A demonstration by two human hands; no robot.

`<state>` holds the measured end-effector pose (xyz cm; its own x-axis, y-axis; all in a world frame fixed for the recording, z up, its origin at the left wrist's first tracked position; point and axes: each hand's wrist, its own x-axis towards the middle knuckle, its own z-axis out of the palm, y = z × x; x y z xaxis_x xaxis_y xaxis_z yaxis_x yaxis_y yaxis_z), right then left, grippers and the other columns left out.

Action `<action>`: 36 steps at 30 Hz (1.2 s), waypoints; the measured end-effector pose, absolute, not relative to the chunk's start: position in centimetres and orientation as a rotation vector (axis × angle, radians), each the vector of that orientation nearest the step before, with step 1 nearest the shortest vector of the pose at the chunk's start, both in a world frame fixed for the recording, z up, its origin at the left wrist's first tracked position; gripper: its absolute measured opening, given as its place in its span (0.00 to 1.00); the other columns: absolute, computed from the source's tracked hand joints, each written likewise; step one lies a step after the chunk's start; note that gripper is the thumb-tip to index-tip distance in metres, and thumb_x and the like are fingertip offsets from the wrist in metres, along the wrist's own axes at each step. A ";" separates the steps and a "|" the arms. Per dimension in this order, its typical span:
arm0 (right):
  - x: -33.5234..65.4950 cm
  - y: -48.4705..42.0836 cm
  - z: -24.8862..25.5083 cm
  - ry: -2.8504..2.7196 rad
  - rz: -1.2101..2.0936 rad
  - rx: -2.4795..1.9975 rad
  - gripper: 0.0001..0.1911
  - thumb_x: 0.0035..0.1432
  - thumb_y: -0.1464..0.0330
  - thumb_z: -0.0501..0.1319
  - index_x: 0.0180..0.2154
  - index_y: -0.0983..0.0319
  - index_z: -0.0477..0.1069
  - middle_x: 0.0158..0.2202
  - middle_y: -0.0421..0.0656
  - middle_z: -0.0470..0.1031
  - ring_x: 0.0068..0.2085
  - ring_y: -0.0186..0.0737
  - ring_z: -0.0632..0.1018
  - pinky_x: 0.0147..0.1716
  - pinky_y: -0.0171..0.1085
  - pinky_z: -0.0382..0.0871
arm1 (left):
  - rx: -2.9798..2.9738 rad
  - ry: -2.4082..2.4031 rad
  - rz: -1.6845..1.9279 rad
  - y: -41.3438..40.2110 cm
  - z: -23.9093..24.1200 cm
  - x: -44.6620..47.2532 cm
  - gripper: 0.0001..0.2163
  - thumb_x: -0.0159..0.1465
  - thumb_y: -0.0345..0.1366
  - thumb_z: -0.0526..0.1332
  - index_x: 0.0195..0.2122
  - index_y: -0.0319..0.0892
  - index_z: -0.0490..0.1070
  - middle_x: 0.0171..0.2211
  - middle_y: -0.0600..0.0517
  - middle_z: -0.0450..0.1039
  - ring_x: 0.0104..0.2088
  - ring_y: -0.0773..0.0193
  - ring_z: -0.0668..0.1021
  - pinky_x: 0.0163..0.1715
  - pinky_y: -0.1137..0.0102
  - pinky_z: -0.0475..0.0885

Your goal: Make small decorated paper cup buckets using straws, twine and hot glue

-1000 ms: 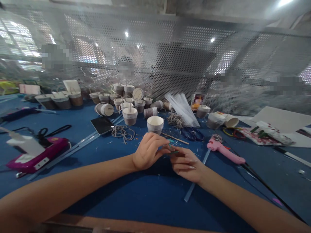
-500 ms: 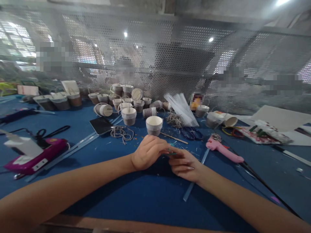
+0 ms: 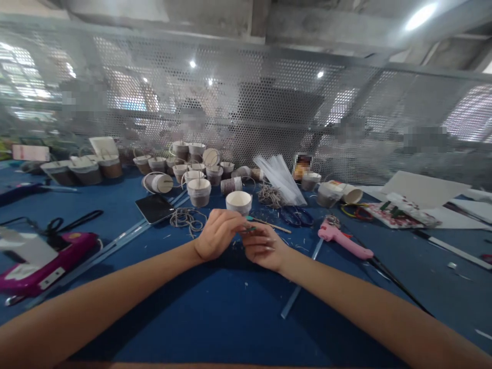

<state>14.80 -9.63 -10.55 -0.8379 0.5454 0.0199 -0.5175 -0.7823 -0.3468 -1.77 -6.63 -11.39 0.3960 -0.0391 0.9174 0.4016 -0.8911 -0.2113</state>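
Observation:
My left hand (image 3: pixel 218 234) and my right hand (image 3: pixel 266 248) meet fingertip to fingertip over the blue table. Pinched between them is a small green piece (image 3: pixel 250 228), mostly hidden by the fingers; its kind cannot be made out. Just beyond my left hand stands a small cup-shaped pot (image 3: pixel 239 201), white inside with a greyish lower part. A thin wooden stick (image 3: pixel 274 224) lies past my right fingers. Blue-handled scissors (image 3: pixel 295 216) rest behind it, near a tangle of grey cord (image 3: pixel 269 197).
Several similar pots (image 3: pixel 199 192) crowd the back left. A pink glue gun (image 3: pixel 345 241) lies at right, its cable trailing forward, beside a clear glue stick (image 3: pixel 295 297). At left are a phone (image 3: pixel 154 207), looped cord (image 3: pixel 187 219) and a magenta power strip (image 3: pixel 49 266). Clear plastic strips (image 3: pixel 280 179) lean behind.
The camera view has tilted up and shifted slightly, so things sit a little further left. My hands remain together at the fingertips around the green piece, with fingers slightly shifted.

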 end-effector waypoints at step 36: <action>15.0 -9.4 -11.1 -0.434 2.549 -0.139 0.31 0.68 0.60 0.30 0.28 0.68 0.63 0.07 0.28 0.46 0.07 0.20 0.53 0.08 0.19 0.48 | -2.464 -0.247 -1.503 -6.8 -10.5 -1.6 0.17 0.61 0.23 0.56 0.50 0.39 0.61 0.37 0.48 0.73 0.38 0.65 0.75 0.37 0.69 0.73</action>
<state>15.00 -9.41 -11.14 -0.8458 0.5334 -0.0102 -0.4999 -0.7992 -0.3336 -1.61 -6.83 -10.55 0.4552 0.0171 0.8902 0.2682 -0.9560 -0.1188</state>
